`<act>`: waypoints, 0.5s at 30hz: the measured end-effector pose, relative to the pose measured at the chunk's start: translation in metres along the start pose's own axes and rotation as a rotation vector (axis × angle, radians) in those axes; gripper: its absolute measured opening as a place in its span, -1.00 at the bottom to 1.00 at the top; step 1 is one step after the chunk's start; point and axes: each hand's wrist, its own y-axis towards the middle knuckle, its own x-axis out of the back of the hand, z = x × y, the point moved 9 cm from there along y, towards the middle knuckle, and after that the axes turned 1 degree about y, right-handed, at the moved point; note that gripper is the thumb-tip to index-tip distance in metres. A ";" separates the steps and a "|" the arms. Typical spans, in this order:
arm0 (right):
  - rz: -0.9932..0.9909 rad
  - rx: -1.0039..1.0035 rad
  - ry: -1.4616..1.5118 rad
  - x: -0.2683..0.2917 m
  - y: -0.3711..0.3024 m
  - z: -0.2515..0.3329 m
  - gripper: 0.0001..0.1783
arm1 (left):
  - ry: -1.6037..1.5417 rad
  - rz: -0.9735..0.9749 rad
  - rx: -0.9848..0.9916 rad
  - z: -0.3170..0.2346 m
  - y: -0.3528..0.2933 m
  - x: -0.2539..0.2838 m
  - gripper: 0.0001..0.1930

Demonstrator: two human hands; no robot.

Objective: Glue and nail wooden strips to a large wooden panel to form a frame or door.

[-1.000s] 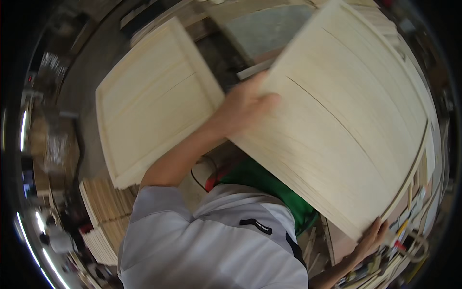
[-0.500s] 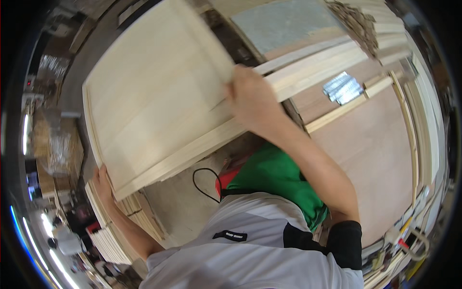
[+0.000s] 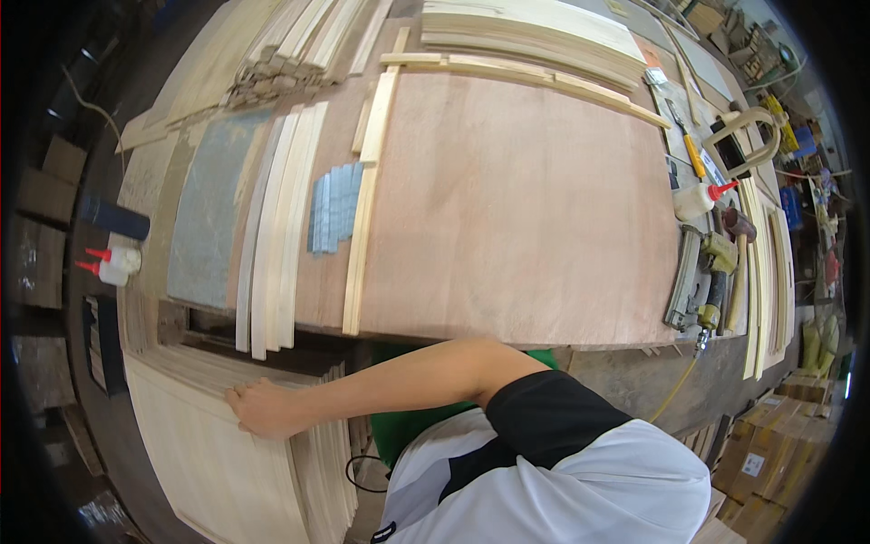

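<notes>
My right hand (image 3: 270, 410) reaches across to the lower left, its fingers curled over the upper edge of a pale wooden panel (image 3: 195, 444). That panel stands on edge at the front of a stack of similar panels (image 3: 322, 471), beside the workbench. My left hand is out of the picture. Close by on the bench lie several long wood strips (image 3: 276, 227) and a cluster of silvery staple strips (image 3: 333, 210).
A plywood sheet (image 3: 517, 218) covers the bench middle, bordered by thin battens (image 3: 370, 208). At the right are a nail gun (image 3: 711, 281) with its hose, a glue bottle (image 3: 696, 201) and a clamp (image 3: 748, 140). Stacked boards (image 3: 535, 36) lie at the back.
The panel I held in both hands before me is now upright against the stack at the lower left. My left hand has left the picture, and the view has turned toward the bench.
</notes>
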 end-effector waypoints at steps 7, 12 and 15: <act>-0.380 -0.147 0.111 0.247 -0.098 -0.088 -0.54 | -0.036 0.015 -0.247 -0.177 0.031 0.007 -0.54; -0.873 -0.582 -0.193 0.440 -0.281 -0.173 -0.63 | -0.259 0.469 -0.639 -0.446 0.017 -0.157 -0.65; -1.157 -0.618 -0.355 0.539 -0.383 -0.197 -0.69 | -0.188 0.619 -1.038 -0.593 -0.030 -0.238 -0.64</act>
